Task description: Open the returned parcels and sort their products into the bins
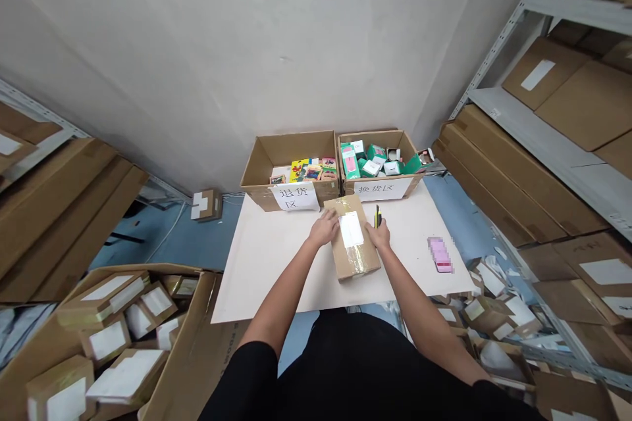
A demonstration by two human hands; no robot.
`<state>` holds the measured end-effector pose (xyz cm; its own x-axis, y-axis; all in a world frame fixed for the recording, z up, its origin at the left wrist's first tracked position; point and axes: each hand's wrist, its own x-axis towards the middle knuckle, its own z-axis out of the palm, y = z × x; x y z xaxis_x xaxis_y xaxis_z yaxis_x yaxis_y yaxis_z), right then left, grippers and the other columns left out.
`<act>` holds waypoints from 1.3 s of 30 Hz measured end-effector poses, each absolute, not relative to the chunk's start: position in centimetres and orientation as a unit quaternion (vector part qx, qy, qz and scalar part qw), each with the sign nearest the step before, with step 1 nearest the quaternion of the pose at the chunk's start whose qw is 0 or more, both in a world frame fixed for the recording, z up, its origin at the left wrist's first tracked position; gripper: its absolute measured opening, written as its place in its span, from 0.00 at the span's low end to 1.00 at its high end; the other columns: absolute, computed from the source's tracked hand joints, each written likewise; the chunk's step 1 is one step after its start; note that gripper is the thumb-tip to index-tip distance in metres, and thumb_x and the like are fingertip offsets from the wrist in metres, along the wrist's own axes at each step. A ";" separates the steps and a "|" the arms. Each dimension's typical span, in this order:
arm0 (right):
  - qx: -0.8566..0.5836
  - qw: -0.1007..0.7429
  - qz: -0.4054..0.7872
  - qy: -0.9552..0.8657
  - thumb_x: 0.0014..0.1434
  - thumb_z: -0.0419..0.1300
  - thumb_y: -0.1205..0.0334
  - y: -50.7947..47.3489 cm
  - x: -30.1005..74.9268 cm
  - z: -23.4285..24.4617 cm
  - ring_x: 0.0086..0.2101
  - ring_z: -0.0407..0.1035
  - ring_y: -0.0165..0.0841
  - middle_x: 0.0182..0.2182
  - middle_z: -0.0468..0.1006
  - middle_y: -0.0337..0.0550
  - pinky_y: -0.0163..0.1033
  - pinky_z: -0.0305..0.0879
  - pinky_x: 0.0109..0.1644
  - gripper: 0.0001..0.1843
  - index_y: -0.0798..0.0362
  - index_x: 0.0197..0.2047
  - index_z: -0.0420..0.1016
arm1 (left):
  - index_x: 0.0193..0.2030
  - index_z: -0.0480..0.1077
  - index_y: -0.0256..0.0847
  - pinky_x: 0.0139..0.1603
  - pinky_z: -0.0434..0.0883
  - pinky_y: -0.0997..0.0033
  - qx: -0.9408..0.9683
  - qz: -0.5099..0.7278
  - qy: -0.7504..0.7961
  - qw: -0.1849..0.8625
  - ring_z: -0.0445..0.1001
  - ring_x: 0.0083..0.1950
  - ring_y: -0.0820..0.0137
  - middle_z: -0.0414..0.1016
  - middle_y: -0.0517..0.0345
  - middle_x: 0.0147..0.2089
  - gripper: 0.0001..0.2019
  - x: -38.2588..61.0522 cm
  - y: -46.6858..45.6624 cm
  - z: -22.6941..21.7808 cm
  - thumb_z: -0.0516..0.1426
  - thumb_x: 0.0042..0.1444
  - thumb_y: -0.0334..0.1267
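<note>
A taped cardboard parcel (pixel 363 259) with a white label (pixel 351 229) lies slightly turned on the white table (pixel 266 256). My left hand (pixel 324 227) grips its left edge, with the fingers over the top. At the parcel's right edge, my right hand (pixel 379 235) is closed around a yellow and black utility knife (pixel 378 216) that points up and away from me. That hand also touches the parcel's side. Whether the blade is out is too small to tell.
Behind the parcel stand two open cartons with handwritten signs: the left carton (pixel 257 192) holds colourful packs, the right carton (pixel 412 189) green and white boxes. A pink phone-like item (pixel 440 254) lies at right. A big carton (pixel 197 329) of parcels stands at left; shelves (pixel 543 125) flank the table.
</note>
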<state>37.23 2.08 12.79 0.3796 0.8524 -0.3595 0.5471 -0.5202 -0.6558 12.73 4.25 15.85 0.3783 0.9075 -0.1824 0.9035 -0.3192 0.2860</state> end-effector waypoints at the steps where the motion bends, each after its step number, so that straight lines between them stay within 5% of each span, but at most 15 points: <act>1: -0.798 0.201 0.350 -0.448 0.62 0.62 0.37 0.3 37.9 12.3 0.53 0.78 0.48 0.55 0.81 0.55 0.43 0.74 0.53 0.34 0.50 0.62 0.66 | 0.77 0.61 0.45 0.77 0.59 0.51 0.816 -0.009 0.549 0.181 0.47 0.82 0.56 0.52 0.52 0.82 0.28 13.2 4.7 15.3 0.44 0.74 0.46; 7: -0.795 0.130 0.365 -0.467 0.61 0.62 0.31 -6.3 38.1 10.9 0.53 0.78 0.50 0.52 0.82 0.57 0.46 0.73 0.51 0.36 0.50 0.60 0.67 | 0.81 0.50 0.55 0.75 0.55 0.34 0.786 -0.035 0.591 0.181 0.37 0.84 0.52 0.42 0.59 0.85 0.31 13.8 3.6 12.6 0.41 0.73 0.49; 13: -0.769 0.132 0.326 -0.534 0.62 0.65 0.36 -2.9 36.7 12.0 0.48 0.79 0.44 0.46 0.83 0.46 0.39 0.70 0.45 0.27 0.46 0.54 0.68 | 0.79 0.58 0.48 0.71 0.57 0.31 0.727 -0.060 0.662 0.168 0.40 0.82 0.41 0.49 0.46 0.83 0.33 12.3 1.1 12.6 0.43 0.70 0.51; 16: -0.746 0.121 0.318 -0.573 0.59 0.69 0.38 0.0 35.5 12.6 0.48 0.79 0.44 0.46 0.83 0.45 0.39 0.69 0.46 0.29 0.46 0.53 0.68 | 0.78 0.59 0.43 0.70 0.57 0.31 0.685 -0.077 0.710 0.147 0.47 0.80 0.37 0.53 0.40 0.81 0.34 10.5 -2.0 12.6 0.44 0.70 0.54; 22: -0.704 0.099 0.291 -0.640 0.53 0.75 0.41 5.5 32.0 14.3 0.54 0.76 0.46 0.53 0.80 0.50 0.41 0.69 0.52 0.35 0.48 0.56 0.68 | 0.79 0.58 0.48 0.70 0.58 0.33 0.627 -0.034 0.771 0.107 0.56 0.76 0.40 0.55 0.42 0.80 0.34 8.3 -7.3 13.6 0.41 0.72 0.57; 27: -0.712 0.125 0.270 -0.636 0.67 0.63 0.42 7.6 31.6 15.8 0.55 0.75 0.44 0.53 0.80 0.52 0.41 0.68 0.54 0.25 0.49 0.58 0.67 | 0.79 0.58 0.44 0.74 0.58 0.41 0.674 0.020 0.727 0.127 0.49 0.80 0.44 0.54 0.45 0.81 0.33 8.2 -5.4 14.8 0.45 0.72 0.55; 32: -0.741 0.222 0.358 -0.523 0.76 0.46 0.47 4.7 34.8 15.0 0.36 0.80 0.36 0.38 0.82 0.43 0.36 0.71 0.42 0.17 0.48 0.56 0.67 | 0.81 0.53 0.52 0.81 0.45 0.48 0.769 0.032 0.624 0.136 0.37 0.84 0.54 0.47 0.61 0.84 0.34 8.5 -2.2 14.0 0.46 0.71 0.57; 35: -0.707 0.249 0.459 -0.477 0.75 0.47 0.49 1.4 37.3 13.6 0.21 0.73 0.30 0.25 0.76 0.32 0.32 0.68 0.31 0.13 0.47 0.50 0.66 | 0.82 0.50 0.52 0.82 0.41 0.47 0.757 0.026 0.641 0.126 0.36 0.85 0.55 0.47 0.61 0.83 0.35 10.0 -1.9 12.9 0.44 0.71 0.57; 39: -0.686 0.222 0.521 -0.457 0.73 0.51 0.52 -1.7 39.1 12.4 0.15 0.68 0.30 0.17 0.70 0.29 0.31 0.63 0.24 0.12 0.48 0.40 0.65 | 0.82 0.49 0.46 0.82 0.41 0.44 0.717 0.029 0.687 0.114 0.35 0.85 0.52 0.45 0.57 0.84 0.36 12.9 -2.7 12.0 0.42 0.72 0.57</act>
